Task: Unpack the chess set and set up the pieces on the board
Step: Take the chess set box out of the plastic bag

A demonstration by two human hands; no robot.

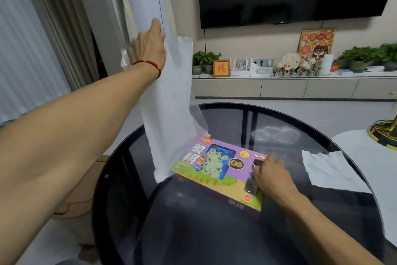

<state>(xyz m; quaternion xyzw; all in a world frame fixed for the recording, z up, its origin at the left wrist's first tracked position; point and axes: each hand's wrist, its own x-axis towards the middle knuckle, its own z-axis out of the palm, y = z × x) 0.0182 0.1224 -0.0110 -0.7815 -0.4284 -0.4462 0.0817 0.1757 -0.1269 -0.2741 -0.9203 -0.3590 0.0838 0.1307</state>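
On the dark round table [236,232] the purple chess box [217,175] lies flat. The white bag [169,103], raised at the box's ten o'clock, hangs gripped by the left hand [148,48]. The right hand [271,175], fingers curled, holds the box's four-o'clock end.

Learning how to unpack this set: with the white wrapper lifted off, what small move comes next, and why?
Probably drop the white wrapper aside: the left hand holds it clear above the closed purple box, where the right hand rests. Opening it likely needs both.
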